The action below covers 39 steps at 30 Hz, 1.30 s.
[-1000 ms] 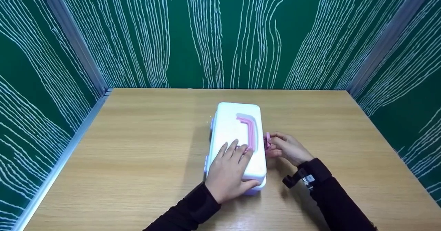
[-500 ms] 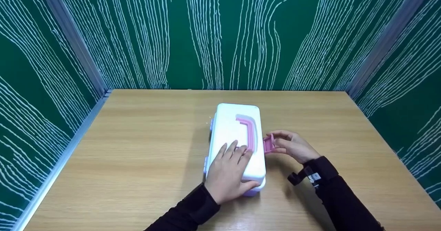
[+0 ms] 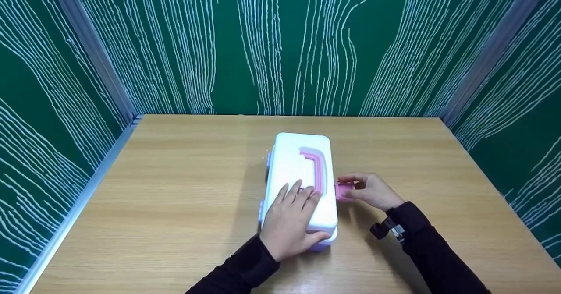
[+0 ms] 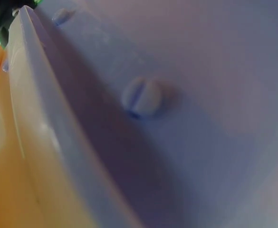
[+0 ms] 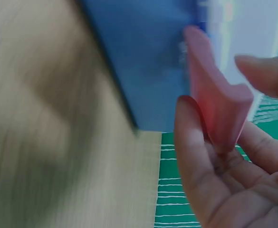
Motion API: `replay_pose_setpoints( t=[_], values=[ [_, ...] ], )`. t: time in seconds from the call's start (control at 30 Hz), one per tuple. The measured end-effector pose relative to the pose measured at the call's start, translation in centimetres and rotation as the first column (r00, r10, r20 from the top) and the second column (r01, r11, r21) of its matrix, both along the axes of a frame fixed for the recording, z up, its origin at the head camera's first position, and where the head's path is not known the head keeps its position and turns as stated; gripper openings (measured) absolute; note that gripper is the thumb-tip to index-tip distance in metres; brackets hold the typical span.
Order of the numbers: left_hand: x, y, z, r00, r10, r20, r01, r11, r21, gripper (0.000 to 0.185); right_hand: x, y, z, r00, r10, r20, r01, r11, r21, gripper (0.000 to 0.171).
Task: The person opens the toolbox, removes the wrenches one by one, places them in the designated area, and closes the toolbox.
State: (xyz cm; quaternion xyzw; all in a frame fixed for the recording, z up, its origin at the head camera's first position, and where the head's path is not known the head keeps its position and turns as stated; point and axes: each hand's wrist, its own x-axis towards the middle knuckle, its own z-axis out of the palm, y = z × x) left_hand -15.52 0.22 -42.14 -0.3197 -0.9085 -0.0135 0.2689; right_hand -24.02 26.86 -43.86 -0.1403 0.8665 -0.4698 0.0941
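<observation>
A white and lilac plastic case (image 3: 291, 154) stands closed on the table, a folded pink carry handle (image 3: 319, 171) set in its lid. My left hand (image 3: 289, 228) rests on the near part of the lid, fingers spread, fingertips at the handle's near end. On the case's right side, a pink latch (image 3: 343, 192) sticks outward. My right hand (image 3: 372, 191) has its fingers curled around that latch. Seen from the right wrist, fingers lie against the pink latch (image 5: 219, 104), while the thumb is close by. The left wrist view shows mostly the case's lilac side (image 4: 215, 142) and rim, blurred.
The wooden table (image 3: 175, 189) carries the case near its middle. Green panels (image 3: 245, 44) with white wavy lines stand behind and at both sides, joined by grey posts (image 3: 94, 44). A dark wrist strap with a small camera (image 3: 388, 229) sits on the right wrist.
The pink latch has swung outward from the case's side, and more of it shows. My right hand has shifted slightly right and lower with it. The left hand has stayed in place.
</observation>
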Motion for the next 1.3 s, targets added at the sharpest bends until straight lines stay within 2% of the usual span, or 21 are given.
replay_pose_setpoints(
  t=[0.1, 0.27, 0.43, 0.8, 1.07, 1.3],
  values=[
    [0.0, 0.0, 0.0, 1.0, -0.001, 0.009, 0.001, 1.0, 0.01, 0.084, 0.1, -0.4, -0.6, 0.999, 0.024, -0.027, -0.024, 0.999, 0.025, 0.047],
    [0.0, 0.1, 0.0, 1.0, -0.002, 0.006, 0.002, 1.0, 0.018, 0.084, 0.3, -0.9, -1.2, 0.991, 0.054, -0.125, -0.045, 0.996, 0.074, 0.045],
    [0.1, 0.1, 0.0, 1.0, 0.001, 0.009, -0.001, 1.0, 0.005, 0.084, 0.3, -1.1, -1.8, 0.985, 0.079, -0.154, -0.072, 0.996, 0.05, 0.041],
    [0.1, 0.1, 0.0, 1.0, 0.0, 0.013, 0.0, 1.0, 0.002, 0.084, 0.2, -1.6, -2.3, 0.996, 0.057, -0.068, -0.056, 0.998, 0.019, 0.043],
    [0.0, 0.0, -0.1, 1.0, 0.001, -0.029, -0.001, 1.0, 0.008, 0.084, 0.1, -1.7, -2.8, 0.991, 0.125, 0.05, -0.117, 0.983, -0.141, 0.053],
    [0.0, -0.1, 0.0, 1.0, 0.0, -0.014, 0.0, 1.0, 0.006, 0.085, 0.0, -1.9, -3.0, 0.98, 0.147, 0.133, -0.107, 0.957, -0.268, 0.051]
  ],
)
